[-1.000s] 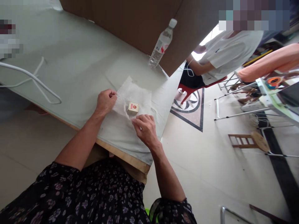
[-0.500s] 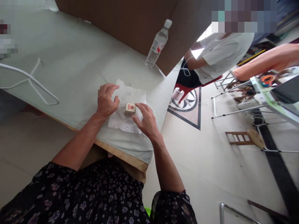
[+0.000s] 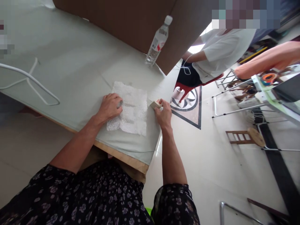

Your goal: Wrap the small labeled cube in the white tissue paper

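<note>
both arms reach forward and down from the body, elbows bent and forearms bare. the left forearm (image 3: 82, 142) runs slantwise from lower left toward the middle, while the right forearm (image 3: 174, 156) stands almost upright in view. the left hand (image 3: 109, 107) has its back turned up, fingers bent and thumb set apart from them; whether it grips is hard to tell. the right hand (image 3: 164, 114) points leftward and away from the body, thumb and fingers closed in a pinch. the hands lie well apart, at nearly the same height in view.
</note>
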### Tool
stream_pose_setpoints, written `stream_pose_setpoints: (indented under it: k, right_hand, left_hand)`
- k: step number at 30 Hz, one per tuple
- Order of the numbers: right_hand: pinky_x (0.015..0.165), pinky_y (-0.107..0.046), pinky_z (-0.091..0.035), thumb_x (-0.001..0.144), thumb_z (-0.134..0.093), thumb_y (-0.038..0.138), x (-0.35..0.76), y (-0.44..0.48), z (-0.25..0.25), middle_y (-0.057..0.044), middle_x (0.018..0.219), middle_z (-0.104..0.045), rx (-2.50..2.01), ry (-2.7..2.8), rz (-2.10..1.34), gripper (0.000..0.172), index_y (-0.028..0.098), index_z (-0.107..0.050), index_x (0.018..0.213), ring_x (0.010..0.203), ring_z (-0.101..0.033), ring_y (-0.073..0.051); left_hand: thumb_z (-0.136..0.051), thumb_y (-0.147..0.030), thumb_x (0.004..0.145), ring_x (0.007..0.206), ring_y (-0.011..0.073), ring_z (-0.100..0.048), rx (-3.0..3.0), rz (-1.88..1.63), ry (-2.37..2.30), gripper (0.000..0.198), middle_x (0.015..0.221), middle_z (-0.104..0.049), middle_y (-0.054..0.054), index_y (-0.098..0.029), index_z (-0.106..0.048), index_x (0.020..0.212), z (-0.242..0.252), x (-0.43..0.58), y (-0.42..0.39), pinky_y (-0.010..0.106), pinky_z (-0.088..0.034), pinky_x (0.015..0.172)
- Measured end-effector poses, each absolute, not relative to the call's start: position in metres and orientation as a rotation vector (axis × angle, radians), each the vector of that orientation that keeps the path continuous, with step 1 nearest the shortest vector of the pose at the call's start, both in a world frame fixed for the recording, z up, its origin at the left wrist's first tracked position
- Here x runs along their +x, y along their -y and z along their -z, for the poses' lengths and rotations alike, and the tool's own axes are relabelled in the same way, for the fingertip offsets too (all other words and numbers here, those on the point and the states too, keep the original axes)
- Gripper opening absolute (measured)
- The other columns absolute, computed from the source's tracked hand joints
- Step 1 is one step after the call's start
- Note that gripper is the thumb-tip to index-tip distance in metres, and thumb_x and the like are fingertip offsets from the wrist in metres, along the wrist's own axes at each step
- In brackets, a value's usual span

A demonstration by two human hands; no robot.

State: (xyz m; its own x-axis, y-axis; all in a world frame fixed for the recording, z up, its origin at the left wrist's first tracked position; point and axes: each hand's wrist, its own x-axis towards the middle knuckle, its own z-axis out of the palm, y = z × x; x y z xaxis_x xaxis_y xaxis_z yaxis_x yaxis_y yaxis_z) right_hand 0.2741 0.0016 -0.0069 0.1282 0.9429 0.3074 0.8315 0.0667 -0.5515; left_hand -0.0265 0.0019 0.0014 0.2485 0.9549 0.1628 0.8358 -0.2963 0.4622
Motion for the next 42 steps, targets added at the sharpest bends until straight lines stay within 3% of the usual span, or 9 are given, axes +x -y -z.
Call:
stream_pose_setpoints:
  k: [4, 8, 14, 18, 24, 28, 31, 39, 42]
  right_hand:
    - [0.116, -0.065, -0.041, 0.089, -0.059, 0.026, 0.267, 0.009, 0.005, -0.02, 0.152, -0.057, -1.835, 1.681, -0.089, 0.05, 0.02, -0.06, 0.139, 0.143, -0.051, -0.039]
    - [0.12, -0.058, -0.041, 0.098, -0.056, 0.029, 0.227, 0.031, -0.003, -0.016, 0.154, -0.058, -1.673, 1.903, -0.078, 0.042, 0.023, -0.062, 0.139, 0.147, -0.05, -0.034]
    - [0.123, -0.052, -0.037, 0.097, -0.066, 0.045, 0.187, 0.04, 0.002, -0.019, 0.162, -0.053, -1.69, 2.269, -0.322, 0.066, 0.012, -0.052, 0.153, 0.151, -0.047, -0.035]
    - [0.125, -0.053, -0.032, 0.102, -0.058, 0.051, 0.199, 0.043, 0.01, -0.02, 0.166, -0.048, -1.769, 2.244, -0.283, 0.067, 0.011, -0.049, 0.155, 0.154, -0.043, -0.035]
    - [0.123, -0.052, -0.032, 0.105, -0.051, 0.05, 0.214, 0.052, 0.017, -0.019, 0.166, -0.049, -1.815, 2.209, -0.222, 0.06, 0.015, -0.052, 0.153, 0.154, -0.044, -0.034]
    - [0.122, -0.054, -0.034, 0.104, -0.051, 0.051, 0.213, 0.052, 0.021, -0.018, 0.164, -0.051, -1.777, 2.179, -0.188, 0.058, 0.018, -0.054, 0.152, 0.152, -0.046, -0.034]
    - [0.122, -0.054, -0.033, 0.105, -0.051, 0.051, 0.211, 0.051, 0.021, -0.018, 0.163, -0.052, -1.774, 2.172, -0.172, 0.058, 0.018, -0.054, 0.152, 0.151, -0.047, -0.035]
    - [0.124, -0.055, -0.032, 0.104, -0.052, 0.051, 0.208, 0.051, 0.019, -0.019, 0.164, -0.05, -1.788, 2.184, -0.196, 0.059, 0.015, -0.054, 0.151, 0.152, -0.045, -0.035]
    - [0.124, -0.056, -0.032, 0.104, -0.052, 0.051, 0.208, 0.051, 0.019, -0.02, 0.164, -0.05, -1.801, 2.177, -0.201, 0.06, 0.014, -0.054, 0.152, 0.152, -0.045, -0.036]
  left_hand:
    - [-0.059, -0.026, 0.083, 0.123, 0.0357, -0.06, 2.256, -0.596, -1.659, 0.037, 0.126, -0.071, 0.013, -0.023, -0.077, 0.115, -0.002, -0.025, -0.001, 0.053, -0.045, 0.109]
    - [-0.064, -0.031, 0.082, 0.13, 0.0363, -0.056, 2.263, -0.587, -1.663, 0.041, 0.136, -0.066, 0.013, -0.025, -0.075, 0.121, 0.001, -0.025, 0.0, 0.053, -0.041, 0.114]
    - [-0.07, -0.041, 0.082, 0.142, 0.0381, -0.048, 2.24, -0.497, -1.702, 0.057, 0.154, -0.056, 0.014, -0.023, -0.066, 0.136, 0.003, -0.029, -0.001, 0.052, -0.035, 0.121]
    - [-0.076, -0.049, 0.079, 0.151, 0.0414, -0.039, 2.212, -0.429, -1.74, 0.069, 0.162, -0.05, 0.014, -0.023, -0.061, 0.141, 0.004, -0.042, -0.009, 0.053, -0.03, 0.125]
    - [-0.078, -0.051, 0.078, 0.155, 0.0444, -0.034, 2.206, -0.35, -1.75, 0.073, 0.163, -0.049, 0.015, -0.022, -0.061, 0.143, 0.001, -0.05, -0.008, 0.054, -0.027, 0.126]
    - [-0.071, -0.044, 0.087, 0.158, 0.043, -0.031, 2.327, -0.421, -1.685, 0.064, 0.164, -0.048, 0.016, -0.022, -0.059, 0.146, -0.012, -0.034, 0.011, 0.059, -0.021, 0.128]
    - [-0.068, -0.04, 0.089, 0.156, 0.0393, -0.037, 2.445, -0.307, -1.432, 0.063, 0.163, -0.051, 0.016, -0.02, -0.058, 0.147, -0.02, -0.025, 0.021, 0.054, -0.026, 0.128]
    - [-0.072, -0.061, 0.083, 0.16, 0.0388, -0.032, 2.373, -0.163, -1.469, 0.085, 0.171, -0.04, 0.014, -0.021, -0.051, 0.155, -0.001, -0.078, 0.025, 0.051, -0.024, 0.13]
    - [-0.073, -0.057, 0.081, 0.157, 0.0388, -0.037, 2.359, -0.155, -1.476, 0.078, 0.168, -0.046, 0.012, -0.024, -0.057, 0.15, -0.005, -0.089, 0.027, 0.052, -0.026, 0.129]
